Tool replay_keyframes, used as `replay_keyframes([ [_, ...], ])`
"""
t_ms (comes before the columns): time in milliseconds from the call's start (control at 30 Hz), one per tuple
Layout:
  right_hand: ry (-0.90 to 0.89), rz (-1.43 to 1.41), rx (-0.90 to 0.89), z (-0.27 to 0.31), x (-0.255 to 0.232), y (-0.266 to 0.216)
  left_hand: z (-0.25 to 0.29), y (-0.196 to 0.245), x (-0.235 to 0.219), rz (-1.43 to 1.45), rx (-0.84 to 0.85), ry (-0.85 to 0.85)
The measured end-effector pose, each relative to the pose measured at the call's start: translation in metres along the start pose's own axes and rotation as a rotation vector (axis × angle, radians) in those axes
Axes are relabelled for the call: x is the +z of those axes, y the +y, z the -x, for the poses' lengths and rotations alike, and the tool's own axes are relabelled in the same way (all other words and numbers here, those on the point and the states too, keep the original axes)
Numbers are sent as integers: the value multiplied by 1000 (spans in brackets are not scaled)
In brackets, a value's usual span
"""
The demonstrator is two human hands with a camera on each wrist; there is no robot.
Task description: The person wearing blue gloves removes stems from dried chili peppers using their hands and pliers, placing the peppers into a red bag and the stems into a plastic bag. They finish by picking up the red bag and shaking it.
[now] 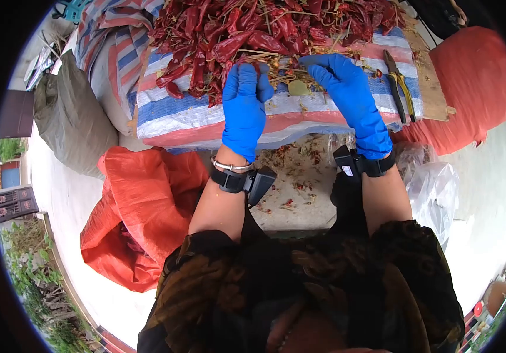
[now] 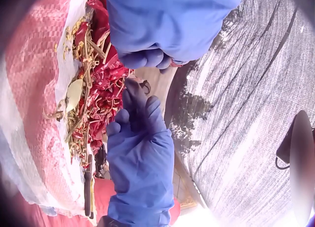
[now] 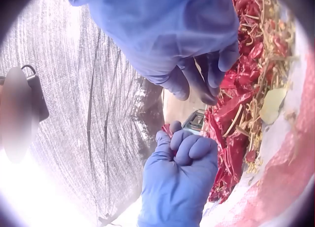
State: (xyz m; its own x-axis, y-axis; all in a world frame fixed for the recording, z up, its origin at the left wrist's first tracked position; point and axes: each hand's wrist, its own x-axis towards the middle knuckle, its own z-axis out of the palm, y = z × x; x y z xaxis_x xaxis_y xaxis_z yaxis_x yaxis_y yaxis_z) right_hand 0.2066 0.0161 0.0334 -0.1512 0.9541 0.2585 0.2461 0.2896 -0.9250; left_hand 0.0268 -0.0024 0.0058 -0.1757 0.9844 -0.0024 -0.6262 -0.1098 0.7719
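The desk (image 1: pixel 434 97) stretches in front of me under a sheet (image 1: pixel 176 122) striped red, white and blue, its bare wood showing on the right. The far part carries a broad pile of dried red chilies (image 1: pixel 253 29), which spreads toward me almost to my fingers. A bulging red sack (image 1: pixel 476 88) sits to the right of the desk, and an open red sack (image 1: pixel 141 212) slumps on the near left. A grey-green sack (image 1: pixel 67 112) stands farther off on the left. Near the right sack is a clear plastic bag (image 1: pixel 434 191).

My left grip (image 1: pixel 246 112), blue-gloved, is at the near edge of the pile, fingers curled in a pinch. My right grip (image 1: pixel 350 94), gloved alike, is beside it but apart, fingers bent toward it; I cannot tell whether they hold anything. To its right, pliers (image 1: pixel 400 88) with yellow-and-black handles lie on the sheet. Dry stems (image 3: pixel 236 119) are strewn along the pile's near edge, and a flat pale piece (image 1: pixel 297 88) lies between my two grips. Smallest is the visible bit of red chili (image 3: pixel 167 130) pinched in my left grip, peeking out by the thumb.
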Motion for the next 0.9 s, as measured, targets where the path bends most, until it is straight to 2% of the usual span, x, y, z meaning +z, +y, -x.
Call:
replay_keyframes([
  [67, 136, 258, -211, -4, -18, 17, -3, 2, -2, 43, -5, 20],
  [100, 199, 351, -253, -6, -31, 24, -7, 5, -5, 80, 7, 58],
  [133, 220, 368, -245, -6, -45, 30, -11, 7, -7, 118, 18, 98],
  [200, 386, 838, -285, -4, -76, 43, -15, 12, -16, 108, 18, 46],
  [267, 477, 905, -302, 1, -107, 66, -18, 14, -20, 97, 26, -1],
  [333, 433, 1140, 144, 11, -128, 67, -19, 17, -20, 125, 60, -30],
  [400, 453, 1164, 167, 18, -143, 82, -19, 14, -19, 116, 58, -26],
  [467, 428, 1076, 301, 23, -148, 88, -17, 12, -18, 78, 64, 32],
  [667, 467, 1146, 212, 17, -150, 107, -17, 12, -18, 65, 34, 84],
  [800, 444, 1058, 260, 23, -146, 112, -17, 19, -25, 7, 23, 59],
  [867, 454, 930, 336, 19, -146, 97, -21, 25, -20, -73, 95, 13],
  [900, 423, 879, 194, 19, -155, 87, -26, 24, -20, -78, 102, -47],
])
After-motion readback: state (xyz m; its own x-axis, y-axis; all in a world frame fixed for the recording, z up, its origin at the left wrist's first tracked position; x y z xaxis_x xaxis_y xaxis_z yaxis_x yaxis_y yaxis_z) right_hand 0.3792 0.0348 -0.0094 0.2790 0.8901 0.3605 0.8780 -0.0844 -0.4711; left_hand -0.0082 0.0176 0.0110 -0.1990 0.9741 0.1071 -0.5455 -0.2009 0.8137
